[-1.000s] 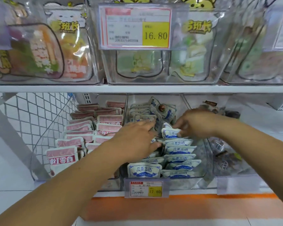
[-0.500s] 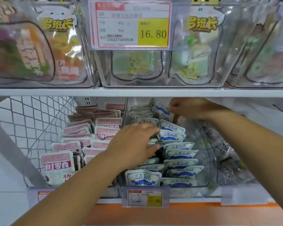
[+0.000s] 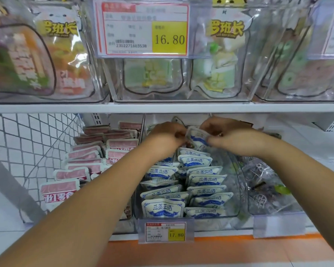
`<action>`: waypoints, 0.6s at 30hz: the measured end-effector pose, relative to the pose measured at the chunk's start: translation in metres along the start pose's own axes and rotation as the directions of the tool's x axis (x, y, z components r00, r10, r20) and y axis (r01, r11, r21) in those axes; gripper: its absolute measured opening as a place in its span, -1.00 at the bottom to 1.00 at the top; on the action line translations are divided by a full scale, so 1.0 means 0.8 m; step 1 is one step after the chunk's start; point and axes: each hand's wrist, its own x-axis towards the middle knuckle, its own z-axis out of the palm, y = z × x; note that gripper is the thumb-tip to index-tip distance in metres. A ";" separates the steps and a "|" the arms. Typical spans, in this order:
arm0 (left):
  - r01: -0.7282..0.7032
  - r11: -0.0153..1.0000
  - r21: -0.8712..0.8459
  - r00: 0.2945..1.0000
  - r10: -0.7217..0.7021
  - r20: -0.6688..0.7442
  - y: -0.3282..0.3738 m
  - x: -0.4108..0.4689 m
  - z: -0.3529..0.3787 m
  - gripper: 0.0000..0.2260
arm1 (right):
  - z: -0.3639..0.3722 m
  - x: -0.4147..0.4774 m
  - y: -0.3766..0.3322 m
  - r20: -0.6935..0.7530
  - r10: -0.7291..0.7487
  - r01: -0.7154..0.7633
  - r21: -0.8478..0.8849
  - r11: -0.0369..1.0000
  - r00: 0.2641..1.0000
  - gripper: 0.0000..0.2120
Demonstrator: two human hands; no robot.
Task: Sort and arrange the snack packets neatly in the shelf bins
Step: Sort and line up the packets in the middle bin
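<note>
Fingers of left hand and right hand both pinch one blue packet at the back of the middle bin, over rows of packets; pink packets lie just left

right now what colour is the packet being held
White packet with blue print; head view.

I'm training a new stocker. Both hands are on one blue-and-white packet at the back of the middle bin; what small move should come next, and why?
Probably lower the packet upright behind the right row. The left hand and right hand pinch it tilted above the middle bin, where the other packets stand face-forward in two rows.
</note>
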 end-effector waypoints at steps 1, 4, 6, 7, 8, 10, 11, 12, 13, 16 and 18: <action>-0.018 0.998 0.055 1.000 0.016 0.025 0.001 0.001 0.001 -0.82 | 0.003 -0.002 -0.003 0.041 -0.016 0.019 -0.065 0.998 0.999 -0.75; -0.085 0.988 0.126 0.986 0.065 0.152 -0.008 0.001 0.000 -0.80 | 0.009 -0.011 -0.011 0.126 -0.061 0.092 -0.264 0.960 0.990 -0.81; -0.080 0.993 0.089 0.987 0.067 0.144 -0.016 0.003 -0.004 -0.78 | 0.010 -0.019 -0.012 0.152 -0.080 0.130 -0.352 0.927 0.985 -0.81; -0.059 0.997 0.058 0.992 0.052 0.115 -0.019 0.007 -0.006 -0.76 | 0.011 -0.024 -0.010 0.158 -0.102 0.160 -0.412 0.897 0.982 -0.80; -0.047 0.998 0.044 0.995 0.043 0.092 -0.021 0.012 -0.006 -0.75 | 0.015 -0.029 -0.006 0.154 -0.141 0.198 -0.462 0.865 0.978 -0.80; -0.069 0.995 0.071 0.991 0.060 0.117 -0.022 0.026 -0.004 -0.73 | 0.023 -0.041 -0.001 0.127 -0.210 0.245 -0.514 0.822 0.969 -0.80; -0.091 0.992 0.088 0.986 0.077 0.151 -0.022 0.034 -0.001 -0.72 | 0.025 -0.048 0.000 0.118 -0.208 0.238 -0.513 0.825 0.971 -0.80; -0.117 0.988 0.104 0.978 0.097 0.183 -0.020 0.041 0.002 -0.72 | 0.027 -0.054 0.001 0.113 -0.193 0.224 -0.508 0.832 0.975 -0.79; -0.146 0.982 0.122 0.970 0.118 0.210 -0.018 0.049 0.006 -0.72 | 0.027 -0.058 0.003 0.113 -0.182 0.214 -0.505 0.836 0.977 -0.78; -0.225 0.957 0.182 0.947 0.172 0.270 -0.011 0.070 0.018 -0.71 | 0.033 -0.062 0.013 0.100 -0.175 0.201 -0.432 0.879 0.979 -0.77; -0.272 0.931 0.242 0.929 0.188 0.318 -0.009 0.079 0.025 -0.68 | 0.038 -0.063 0.020 0.096 -0.201 0.222 -0.351 0.910 0.975 -0.78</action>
